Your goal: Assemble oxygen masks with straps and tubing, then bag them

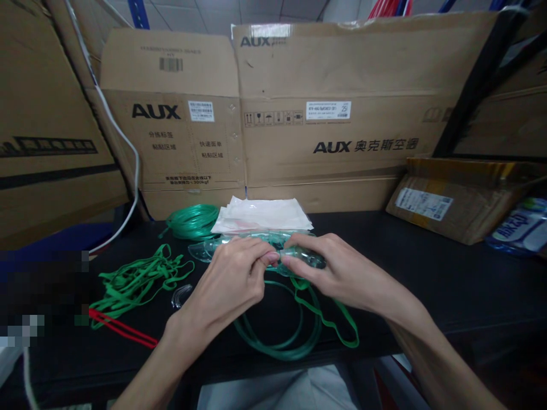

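My right hand (331, 259) is closed around a clear green plastic mask (315, 257), thumb and fingers gripping its near side. Against it, my left hand (239, 265) is pinched, fingertips meeting a small pale part at the mask's left end; what lies inside that pinch is hidden. Below both hands, thin green tubing (282, 356) loops on the black table, its upper ends hidden by the hands. A green elastic strap (351, 336) hangs from under my right hand and rests on the table. More clear green plastic pieces (209, 249) lie just behind my hands.
White flat packets (265, 215) and a coil of green tubing (192, 221) lie behind. On the left are tangled green straps (137, 279), thin metal strips (182, 296) and red cord (123, 327). Cardboard panels (282, 165) wall the back; a taped box (444, 199) stands right.
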A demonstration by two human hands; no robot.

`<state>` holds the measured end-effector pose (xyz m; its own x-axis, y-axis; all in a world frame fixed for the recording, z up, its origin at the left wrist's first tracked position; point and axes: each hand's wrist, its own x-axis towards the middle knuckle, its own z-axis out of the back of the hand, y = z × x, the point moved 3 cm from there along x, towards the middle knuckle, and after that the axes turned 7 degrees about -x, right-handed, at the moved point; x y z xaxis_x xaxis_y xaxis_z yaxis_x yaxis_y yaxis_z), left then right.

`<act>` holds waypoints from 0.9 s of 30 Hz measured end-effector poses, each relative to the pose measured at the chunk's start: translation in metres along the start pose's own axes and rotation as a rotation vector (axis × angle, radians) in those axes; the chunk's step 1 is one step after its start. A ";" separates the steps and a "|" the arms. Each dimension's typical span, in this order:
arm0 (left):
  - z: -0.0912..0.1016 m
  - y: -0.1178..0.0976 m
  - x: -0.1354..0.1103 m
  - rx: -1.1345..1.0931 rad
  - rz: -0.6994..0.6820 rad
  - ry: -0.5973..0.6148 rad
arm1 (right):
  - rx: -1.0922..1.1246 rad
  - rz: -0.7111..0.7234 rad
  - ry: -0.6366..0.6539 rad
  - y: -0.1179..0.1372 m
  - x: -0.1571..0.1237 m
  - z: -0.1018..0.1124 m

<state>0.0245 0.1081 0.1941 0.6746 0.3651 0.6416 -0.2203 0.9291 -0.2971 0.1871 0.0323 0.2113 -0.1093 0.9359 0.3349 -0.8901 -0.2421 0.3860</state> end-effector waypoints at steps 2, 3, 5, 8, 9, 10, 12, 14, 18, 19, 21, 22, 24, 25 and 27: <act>0.001 0.001 0.001 -0.019 0.045 0.020 | -0.041 0.006 -0.032 -0.001 -0.003 -0.004; 0.001 0.001 0.002 -0.027 0.073 0.036 | -0.050 0.007 -0.044 -0.002 -0.004 -0.006; 0.002 0.002 0.003 -0.043 0.135 0.070 | -0.054 -0.004 -0.048 -0.004 -0.004 -0.009; 0.005 0.004 0.002 -0.067 0.202 0.151 | -0.042 -0.034 0.028 -0.010 -0.003 -0.011; 0.006 0.004 0.002 -0.076 0.209 0.185 | -0.031 -0.031 0.071 -0.012 -0.003 -0.010; 0.008 0.004 0.001 -0.088 0.212 0.221 | -0.014 -0.019 0.114 -0.014 -0.002 -0.010; 0.011 0.004 -0.001 -0.126 0.219 0.298 | 0.020 0.011 0.176 -0.018 -0.002 -0.008; 0.015 0.004 -0.004 -0.189 0.240 0.388 | 0.047 0.046 0.204 -0.020 -0.002 -0.007; 0.021 0.009 -0.010 -0.232 0.315 0.497 | 0.050 0.177 0.240 -0.018 -0.010 -0.011; 0.021 0.013 -0.011 -0.212 0.336 0.485 | 0.042 0.200 0.257 -0.019 -0.014 -0.013; 0.018 0.021 -0.014 -0.152 0.372 0.443 | 0.026 0.217 0.298 -0.021 -0.024 -0.017; 0.015 0.024 -0.016 -0.122 0.379 0.427 | 0.022 0.217 0.312 -0.023 -0.030 -0.019; 0.004 0.030 -0.019 -0.064 0.376 0.428 | 0.025 0.212 0.301 -0.028 -0.043 -0.020; -0.002 0.031 -0.020 -0.040 0.370 0.440 | 0.027 0.203 0.264 -0.030 -0.050 -0.020; -0.012 0.032 -0.022 0.001 0.371 0.470 | 0.020 0.159 0.092 -0.033 -0.064 -0.017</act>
<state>0.0112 0.1290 0.1615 0.7917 0.6004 0.1129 -0.5017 0.7444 -0.4407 0.2163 -0.0150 0.1624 -0.2889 0.9045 0.3135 -0.8493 -0.3934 0.3521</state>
